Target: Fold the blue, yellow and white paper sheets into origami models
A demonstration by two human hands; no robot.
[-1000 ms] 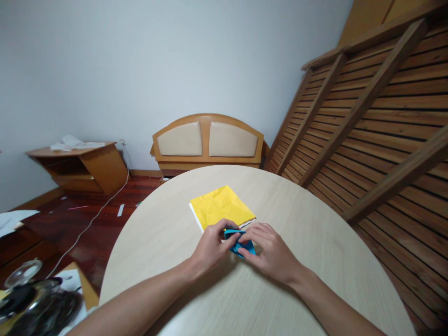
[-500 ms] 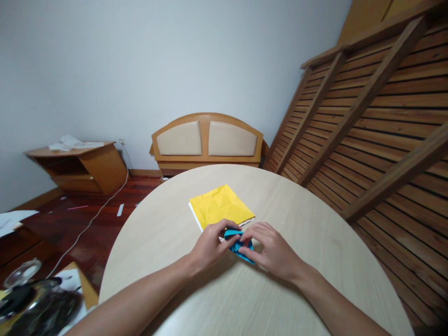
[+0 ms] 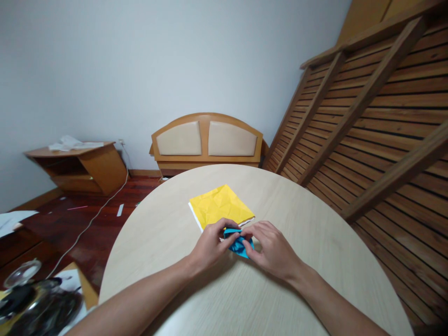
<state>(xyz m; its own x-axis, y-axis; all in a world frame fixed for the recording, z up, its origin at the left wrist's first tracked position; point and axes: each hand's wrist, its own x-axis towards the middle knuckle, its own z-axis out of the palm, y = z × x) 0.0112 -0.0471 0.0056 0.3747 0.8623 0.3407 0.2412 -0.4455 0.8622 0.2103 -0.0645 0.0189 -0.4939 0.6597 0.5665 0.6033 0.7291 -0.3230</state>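
Note:
Both hands hold a small piece of folded blue paper (image 3: 239, 248) over the near middle of the table. My left hand (image 3: 212, 242) pinches its left side, thumb on top and fingers behind. On the other side, my right hand (image 3: 271, 245) grips the paper's right edge between thumb and fingers, the fingertips close to the left thumb. Much of the folded shape is hidden by the fingers. Just beyond the hands lies a creased yellow paper sheet (image 3: 220, 205), with white paper showing under its left and right edges.
The round pale wooden table (image 3: 297, 210) carries the papers. A slatted wooden frame (image 3: 353, 121) leans along the right side. Behind stands a padded headboard (image 3: 206, 137). At left are a low wooden cabinet (image 3: 105, 168), a white cable (image 3: 94, 217) on the floor, and a cluttered surface with a dark glassy object (image 3: 45, 303).
My right thumb has moved up a little and presses nearer the middle of the blue paper, whose lower corner has drawn upward. My left hand has barely moved.

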